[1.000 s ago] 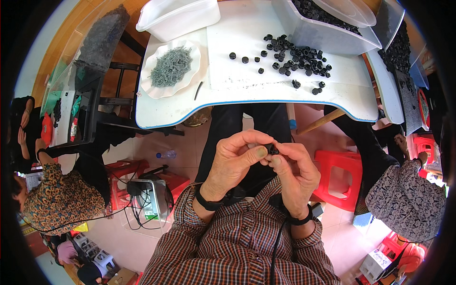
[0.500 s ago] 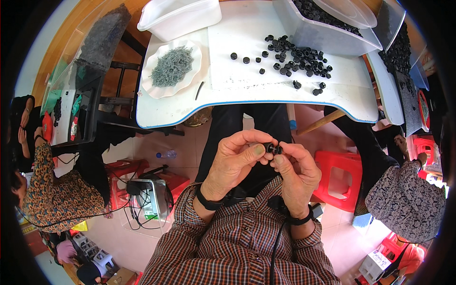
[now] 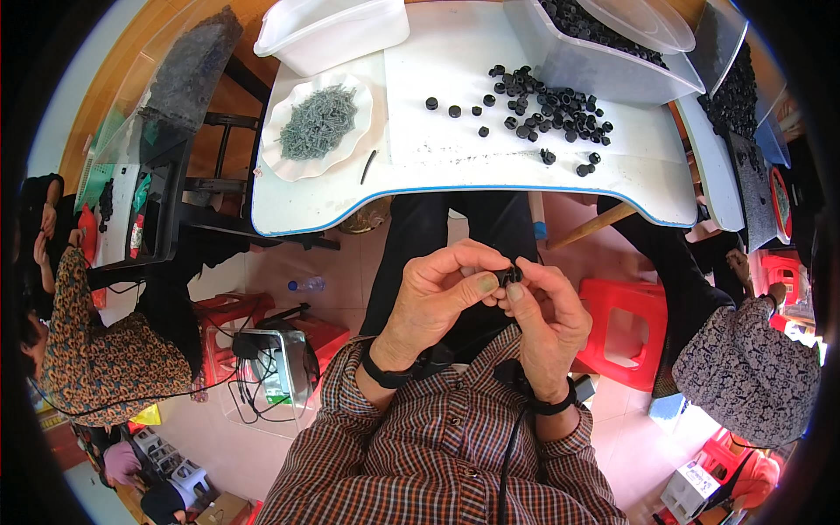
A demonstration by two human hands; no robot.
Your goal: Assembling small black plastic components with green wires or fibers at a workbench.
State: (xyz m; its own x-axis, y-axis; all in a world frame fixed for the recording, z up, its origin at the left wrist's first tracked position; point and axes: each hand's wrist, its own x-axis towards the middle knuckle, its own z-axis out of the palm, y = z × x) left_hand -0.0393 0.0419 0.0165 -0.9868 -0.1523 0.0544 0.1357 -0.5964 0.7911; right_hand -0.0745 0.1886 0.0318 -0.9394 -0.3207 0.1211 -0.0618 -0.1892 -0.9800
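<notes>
Over my lap, short of the table's edge, my left hand (image 3: 437, 293) pinches a small round black plastic part (image 3: 503, 276) between thumb and fingertips. Facing it, my right hand (image 3: 549, 319) grips a second black part (image 3: 514, 274) the same way. The two pieces touch or nearly touch; fingertips hide most of them, so I cannot tell whether they are joined. A loose pile of similar black caps (image 3: 547, 114) lies on the white table (image 3: 420, 171) beyond my hands. To its left, a scalloped white plate (image 3: 278, 162) carries many thin grey-green pieces (image 3: 317, 122).
A translucent bin (image 3: 604, 74) of black parts stands at the back right, a white tub (image 3: 332, 35) at the back left. A thin black strip (image 3: 368, 166) lies near the plate. Red stools (image 3: 621, 332) and seated people are on both sides.
Both hands have stayed in place. The two black parts, apart by a small gap before, are now closer together between my fingertips.
</notes>
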